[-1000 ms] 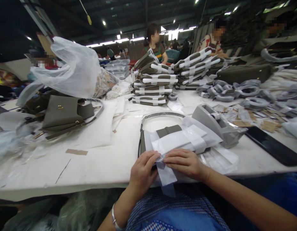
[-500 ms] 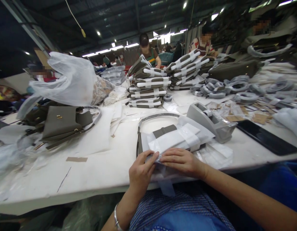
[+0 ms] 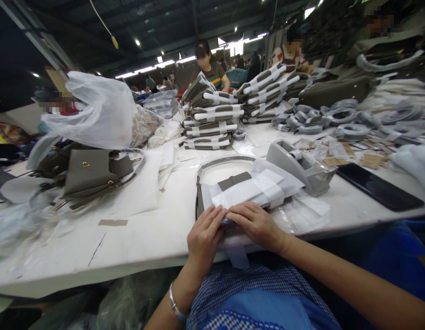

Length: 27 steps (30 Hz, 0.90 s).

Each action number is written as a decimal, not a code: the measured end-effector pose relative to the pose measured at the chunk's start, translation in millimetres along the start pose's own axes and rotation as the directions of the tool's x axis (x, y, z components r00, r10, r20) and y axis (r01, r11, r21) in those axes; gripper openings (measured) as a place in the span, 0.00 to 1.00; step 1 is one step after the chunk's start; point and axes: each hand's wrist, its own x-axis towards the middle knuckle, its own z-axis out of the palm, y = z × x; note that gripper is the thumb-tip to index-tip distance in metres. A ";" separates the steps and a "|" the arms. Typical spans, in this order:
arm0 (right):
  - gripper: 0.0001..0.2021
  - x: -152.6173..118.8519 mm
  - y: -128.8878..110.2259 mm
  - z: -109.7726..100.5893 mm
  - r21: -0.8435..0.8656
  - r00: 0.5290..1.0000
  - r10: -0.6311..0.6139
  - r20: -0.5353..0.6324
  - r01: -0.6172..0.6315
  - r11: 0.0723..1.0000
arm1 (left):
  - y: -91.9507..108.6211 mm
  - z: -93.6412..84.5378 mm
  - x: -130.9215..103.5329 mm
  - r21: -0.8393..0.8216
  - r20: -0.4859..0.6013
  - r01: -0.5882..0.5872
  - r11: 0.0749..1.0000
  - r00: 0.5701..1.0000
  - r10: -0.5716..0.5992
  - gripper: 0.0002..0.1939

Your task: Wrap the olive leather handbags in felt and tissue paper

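In front of me at the table's near edge lies a dark grey-green handbag (image 3: 234, 180), partly covered by white wrapping sheets (image 3: 241, 196) with clear tape across them. Its strap (image 3: 226, 160) arches away behind it. My left hand (image 3: 204, 233) is closed over the near edge of the wrapped bag, fingers pressed together. Close beside it, fingertips almost meeting, my right hand (image 3: 256, 226) grips that same edge. My thumbs are mostly hidden under the fold. A loose clear strip (image 3: 238, 256) hangs over the table edge below. A grey tape dispenser (image 3: 300, 167) stands just behind the bag.
To the right lie a black phone (image 3: 379, 186) and wrapped grey strap coils (image 3: 351, 130). Stacked wrapped bags (image 3: 214, 113) stand at the back. On the left are another handbag (image 3: 90, 172) and a filled plastic bag (image 3: 95, 110). A co-worker (image 3: 212, 68) stands across the table.
Both hands have shifted slightly along the bag's near edge, and their fingers now lie flatter over it. The co-worker's head has risen a little. My view has tilted slightly.
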 end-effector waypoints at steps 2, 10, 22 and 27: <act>0.17 -8.0 -1.9 -7.8 0.008 0.998 -0.047 0.030 0.047 0.999 | 1.1 0.0 0.2 0.001 0.005 0.000 1.000 1.000 0.000 0.23; 0.22 -56.8 -29.1 -18.7 0.012 0.940 -0.206 0.272 0.211 0.977 | 1.1 -0.7 -1.5 0.005 0.041 0.019 1.000 0.999 -0.019 0.25; 0.16 -55.2 -34.1 -6.4 0.115 0.966 -0.206 0.157 0.189 0.975 | 1.1 0.0 -0.8 0.031 0.010 -0.017 0.999 1.000 0.016 0.25; 0.22 -61.8 -34.8 -0.4 0.017 0.967 -0.133 0.218 0.133 0.991 | 2.0 -0.2 -0.4 0.020 0.012 -0.009 1.000 1.000 0.009 0.25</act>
